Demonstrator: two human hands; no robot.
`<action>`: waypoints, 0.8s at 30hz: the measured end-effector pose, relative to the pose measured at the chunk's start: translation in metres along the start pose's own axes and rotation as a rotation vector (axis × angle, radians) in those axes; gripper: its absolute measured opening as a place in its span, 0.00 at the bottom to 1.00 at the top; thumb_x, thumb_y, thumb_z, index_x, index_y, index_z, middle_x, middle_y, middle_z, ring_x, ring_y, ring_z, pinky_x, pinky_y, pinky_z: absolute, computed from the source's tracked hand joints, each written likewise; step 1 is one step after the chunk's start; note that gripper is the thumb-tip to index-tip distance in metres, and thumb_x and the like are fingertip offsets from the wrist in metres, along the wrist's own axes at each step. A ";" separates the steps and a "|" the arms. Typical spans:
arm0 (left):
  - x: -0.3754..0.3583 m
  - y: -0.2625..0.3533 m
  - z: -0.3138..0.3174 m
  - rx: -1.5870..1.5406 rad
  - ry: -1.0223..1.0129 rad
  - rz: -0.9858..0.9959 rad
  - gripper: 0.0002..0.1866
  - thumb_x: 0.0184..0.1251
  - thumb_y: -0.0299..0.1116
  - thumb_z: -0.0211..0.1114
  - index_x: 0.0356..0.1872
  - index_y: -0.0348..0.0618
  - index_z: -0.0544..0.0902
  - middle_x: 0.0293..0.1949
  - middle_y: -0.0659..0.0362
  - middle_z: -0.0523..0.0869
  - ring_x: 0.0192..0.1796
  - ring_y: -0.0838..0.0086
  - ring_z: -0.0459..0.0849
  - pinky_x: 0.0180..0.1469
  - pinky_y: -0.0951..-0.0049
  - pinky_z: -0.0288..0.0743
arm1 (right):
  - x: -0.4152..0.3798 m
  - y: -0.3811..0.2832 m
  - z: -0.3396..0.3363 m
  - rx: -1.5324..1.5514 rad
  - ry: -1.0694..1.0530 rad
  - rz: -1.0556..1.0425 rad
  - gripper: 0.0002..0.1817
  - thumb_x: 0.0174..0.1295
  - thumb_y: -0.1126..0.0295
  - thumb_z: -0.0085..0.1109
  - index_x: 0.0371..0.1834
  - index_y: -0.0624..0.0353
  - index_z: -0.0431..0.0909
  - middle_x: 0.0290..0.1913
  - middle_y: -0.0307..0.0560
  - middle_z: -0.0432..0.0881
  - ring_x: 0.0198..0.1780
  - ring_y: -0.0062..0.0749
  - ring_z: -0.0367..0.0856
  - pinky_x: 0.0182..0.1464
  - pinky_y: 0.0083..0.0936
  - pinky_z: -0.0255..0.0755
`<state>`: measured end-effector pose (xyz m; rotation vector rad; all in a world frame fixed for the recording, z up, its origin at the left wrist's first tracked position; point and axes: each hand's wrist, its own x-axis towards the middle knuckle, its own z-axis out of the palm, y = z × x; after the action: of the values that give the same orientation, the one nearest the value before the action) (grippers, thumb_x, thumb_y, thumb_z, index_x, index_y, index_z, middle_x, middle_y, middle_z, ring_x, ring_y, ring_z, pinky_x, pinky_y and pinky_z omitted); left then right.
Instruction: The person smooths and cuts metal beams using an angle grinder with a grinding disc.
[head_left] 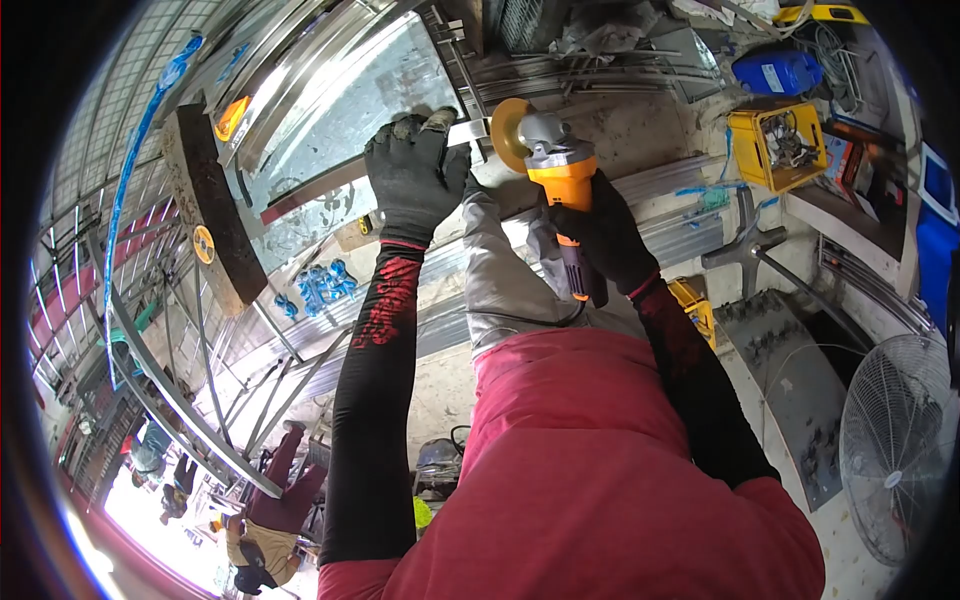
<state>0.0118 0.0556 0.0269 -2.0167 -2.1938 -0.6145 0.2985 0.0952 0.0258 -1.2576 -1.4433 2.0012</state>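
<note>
My left hand [412,182], in a dark work glove, is closed around a long flat-sided metal bar [318,190] lying across the metal-topped bench [395,75]. The bar's bright end sticks out past my fingers to the right. In my right hand [612,238], also gloved, is an orange and grey angle grinder [562,178], gripped round its body with the handle end pointing down toward me. Its tan disc [511,134] stands right at the bar's end. No sparks show.
A heavy brown beam [208,195] bears a loose disc [204,245] at the left. Crumpled blue plastic [322,287] lies below the bench. At right are a yellow crate [777,147], a star-shaped metal base [742,243] and a large fan [897,450]. People [268,535] are at lower left.
</note>
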 end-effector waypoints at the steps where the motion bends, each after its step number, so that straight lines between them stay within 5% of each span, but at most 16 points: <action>1: 0.000 0.000 -0.001 0.014 0.007 -0.001 0.25 0.67 0.50 0.70 0.63 0.55 0.90 0.54 0.51 0.89 0.56 0.52 0.86 0.63 0.49 0.76 | 0.001 0.002 -0.002 0.062 -0.022 0.016 0.30 0.66 0.63 0.76 0.67 0.60 0.75 0.48 0.42 0.87 0.44 0.28 0.89 0.49 0.30 0.85; 5: 0.001 -0.001 -0.001 -0.023 -0.021 -0.010 0.25 0.68 0.50 0.70 0.64 0.55 0.89 0.55 0.51 0.89 0.56 0.52 0.86 0.64 0.49 0.76 | 0.009 0.002 -0.006 0.245 -0.077 0.021 0.28 0.68 0.65 0.75 0.67 0.59 0.74 0.47 0.42 0.86 0.42 0.26 0.88 0.48 0.30 0.85; 24: 0.001 0.001 -0.002 -0.008 -0.026 -0.016 0.26 0.66 0.48 0.70 0.64 0.54 0.89 0.57 0.49 0.88 0.59 0.51 0.85 0.64 0.49 0.76 | 0.005 -0.005 0.001 0.106 -0.053 0.025 0.27 0.68 0.68 0.73 0.66 0.60 0.73 0.46 0.42 0.86 0.42 0.25 0.89 0.47 0.29 0.86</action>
<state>0.0121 0.0557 0.0293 -2.0247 -2.2276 -0.6034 0.2938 0.1008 0.0284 -1.1923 -1.3320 2.1123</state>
